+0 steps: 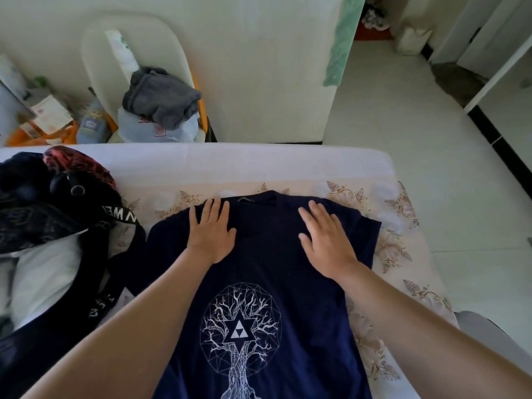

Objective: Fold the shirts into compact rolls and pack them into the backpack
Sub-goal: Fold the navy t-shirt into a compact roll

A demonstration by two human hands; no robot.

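Nearest you, one navy blue short-sleeved T-shirt [273,263] lay spread face up along the bed [201,162], on a cream sheet with a gold floral pattern [397,254]. Its hem ran out of view below, and its collar pointed away from you. The chest carried a single white line print [241,332]: a bare branching tree inside a faceted circle, with a small triangle emblem set in a star at its centre. No words showed in that print, and the tag inside the collar was too small to read.

Both your forearms reached up over the shirt. Your left hand [211,230] lay flat, palm down with fingers straight, on the shoulder area just left of the collar. Your right hand [325,240] lay the same way on the opposite shoulder, fingers slightly spread. Neither gripped any fabric.

To your left, near the shirt's sleeve, sat one black backpack with a red patterned top [43,214]. One black strap [126,216] showed the white letters "N WE"; the rest was cut off.

Beyond the bed stood one white moulded chair [161,33] holding a crumpled grey garment [161,96], and a pale green towel [344,38] hung at the wall's corner.
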